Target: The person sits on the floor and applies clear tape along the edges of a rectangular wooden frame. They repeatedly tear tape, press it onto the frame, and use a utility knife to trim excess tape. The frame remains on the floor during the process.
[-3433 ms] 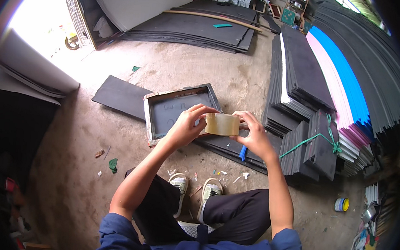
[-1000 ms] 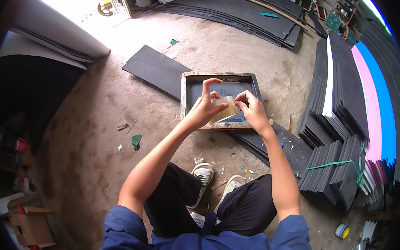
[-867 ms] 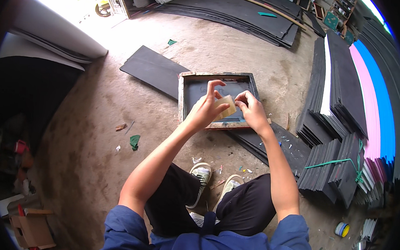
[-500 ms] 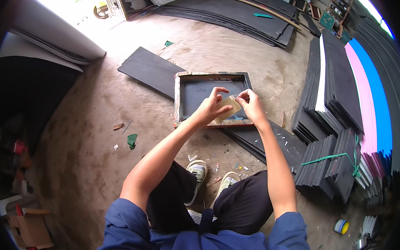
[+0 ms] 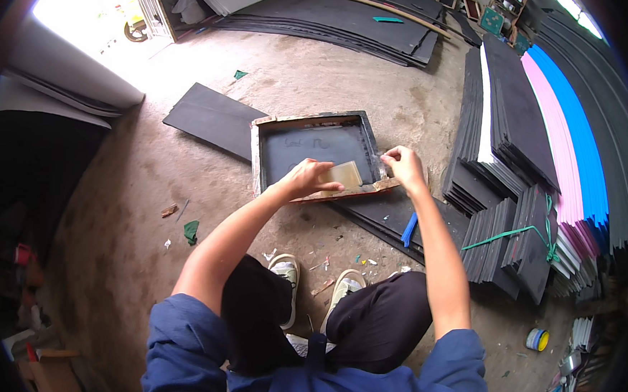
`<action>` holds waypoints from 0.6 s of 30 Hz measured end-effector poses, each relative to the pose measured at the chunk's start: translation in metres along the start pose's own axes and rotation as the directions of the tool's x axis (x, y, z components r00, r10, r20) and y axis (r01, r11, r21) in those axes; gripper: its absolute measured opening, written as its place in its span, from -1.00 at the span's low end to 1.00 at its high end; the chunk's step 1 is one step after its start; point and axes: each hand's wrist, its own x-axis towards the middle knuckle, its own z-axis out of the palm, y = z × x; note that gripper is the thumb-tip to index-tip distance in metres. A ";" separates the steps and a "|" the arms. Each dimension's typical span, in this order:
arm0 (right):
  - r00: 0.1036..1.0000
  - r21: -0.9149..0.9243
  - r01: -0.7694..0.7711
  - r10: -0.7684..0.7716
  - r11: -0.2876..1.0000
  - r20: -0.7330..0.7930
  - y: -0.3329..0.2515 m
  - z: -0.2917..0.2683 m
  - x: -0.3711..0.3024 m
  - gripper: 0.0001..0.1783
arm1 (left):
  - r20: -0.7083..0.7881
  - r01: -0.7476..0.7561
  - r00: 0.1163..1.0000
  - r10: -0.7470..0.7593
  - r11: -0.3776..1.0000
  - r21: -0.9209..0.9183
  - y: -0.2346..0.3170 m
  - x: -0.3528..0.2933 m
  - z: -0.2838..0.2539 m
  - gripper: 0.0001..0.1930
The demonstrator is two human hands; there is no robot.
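In front of me a shallow wooden-edged frame (image 5: 254,156) with a dark inner panel lies across a long black board (image 5: 211,118) on the floor. My left hand (image 5: 308,180), reaching over its near side, grips a pale yellow, translucent rectangular piece (image 5: 345,174) between thumb and fingers. Just beyond the frame's right edge my right hand (image 5: 404,165) is closed in a pinch. A faint glossy patch shows beside its fingertips, but what they hold is too small to tell. A blue strip (image 5: 409,229) lies on the board beneath my right forearm.
Stacked black sheets (image 5: 499,229), tied with green cord, stand at the right beside pink sheets (image 5: 555,132) and blue sheets (image 5: 573,126). More large black sheets (image 5: 324,28) lie at the back. A yellow-and-blue tin (image 5: 537,339) and green scraps (image 5: 191,231) are on the floor.
My hands have moved apart: the right one has drawn away to the right, beyond the frame's edge. The left has lowered slightly with the pale yellow piece. The blue strip now shows under my right forearm.
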 end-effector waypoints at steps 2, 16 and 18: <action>0.993 0.025 -0.033 0.030 0.999 0.110 0.014 -0.001 0.011 -0.81 | -0.169 -0.145 0.975 0.141 0.989 -0.009 -0.019 -0.007 0.002 -0.41; 0.967 0.092 -0.253 0.253 0.963 0.007 0.194 0.000 0.049 -0.83 | -0.039 0.408 0.911 -0.410 0.884 0.228 -0.148 -0.103 -0.039 -0.50; 0.947 0.137 -0.317 0.322 0.938 -0.017 0.213 0.032 0.042 -0.87 | -0.058 0.410 0.912 -0.406 0.901 0.139 -0.157 -0.107 -0.039 -0.51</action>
